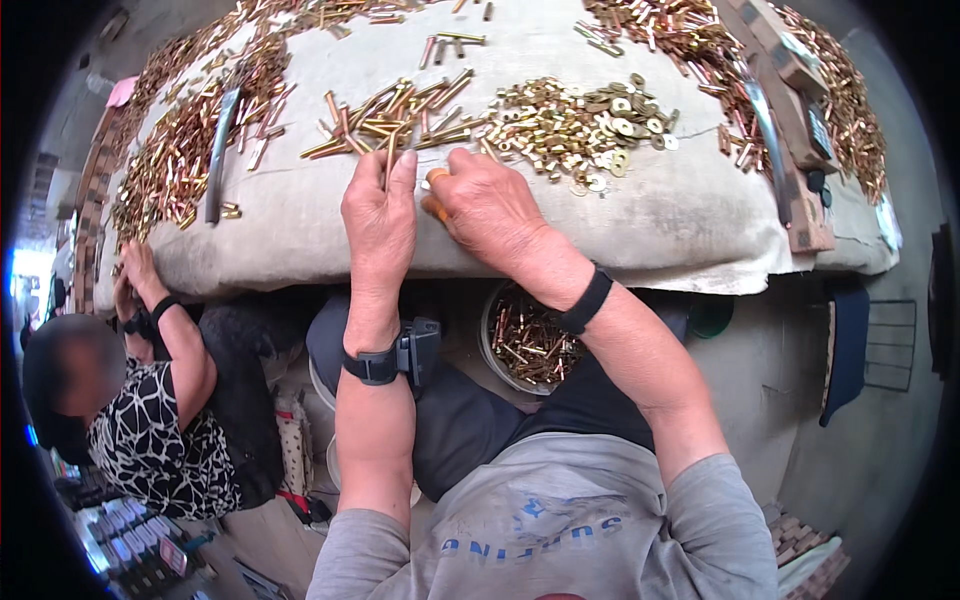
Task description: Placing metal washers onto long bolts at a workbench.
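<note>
My left hand [380, 215] is closed at the front of the cloth-covered table [690, 225], with a brass-coloured bolt [391, 150] between thumb and fingers. Close beside it, my right hand [490, 205] has its fingers bent together in a pinch, with orange coverings [436, 207] on some fingers. Whatever lies in that pinch is too small or hidden to name. Just beyond my hands is a loose heap of long bolts [400, 105]. To its right spreads a pile of small nuts [545, 125] and flat washers [622, 106].
Larger bolt heaps lie at left [185, 150] and right [670, 35], beside metal strips [221, 155]. Wooden blocks [800, 75] stand at right. Below the table edge, a bucket [488, 345] holds bolts. At left, a co-worker [160, 410] handles pieces at the table.
</note>
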